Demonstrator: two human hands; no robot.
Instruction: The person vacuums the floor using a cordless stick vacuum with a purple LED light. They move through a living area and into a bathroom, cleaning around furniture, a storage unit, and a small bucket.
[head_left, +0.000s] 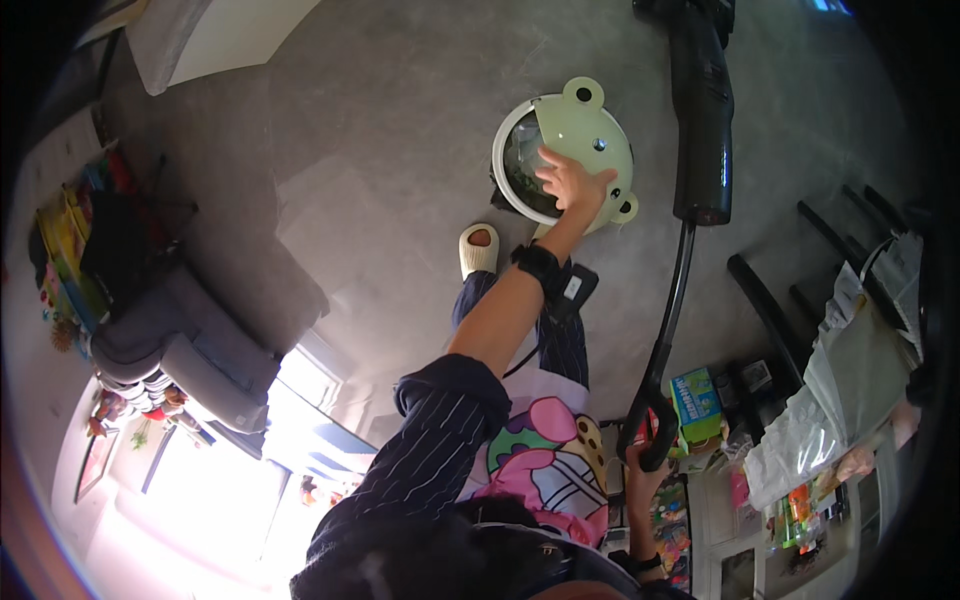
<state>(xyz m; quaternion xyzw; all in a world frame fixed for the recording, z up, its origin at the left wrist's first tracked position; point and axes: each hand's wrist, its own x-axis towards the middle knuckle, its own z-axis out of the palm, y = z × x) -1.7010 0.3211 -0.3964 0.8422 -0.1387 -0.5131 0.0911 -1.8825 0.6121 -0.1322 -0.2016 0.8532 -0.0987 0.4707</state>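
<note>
A round bin (511, 127) with a white rim stands on the grey floor before me. A pale green animal-shaped lid piece (577, 127) with round ears covers its right part. Clear plastic and dark, greenish refuse show in the uncovered left part. My left hand (574, 182), fingers spread, reaches over the bin beside the lid's edge; whether it touches the lid I cannot tell. A black strap and box sit on that wrist. My right hand (646, 469) grips the loop handle (660, 427) of a black upright floor cleaner (703, 142), which stretches away along the bin's right side.
My slippered foot (478, 251) is just short of the bin. At right are black furniture legs (765, 307), a green-blue box (695, 405) and a plastic-covered table (832, 405). A grey sofa (187, 337) stands left, a pale furniture piece (217, 37) at upper left.
</note>
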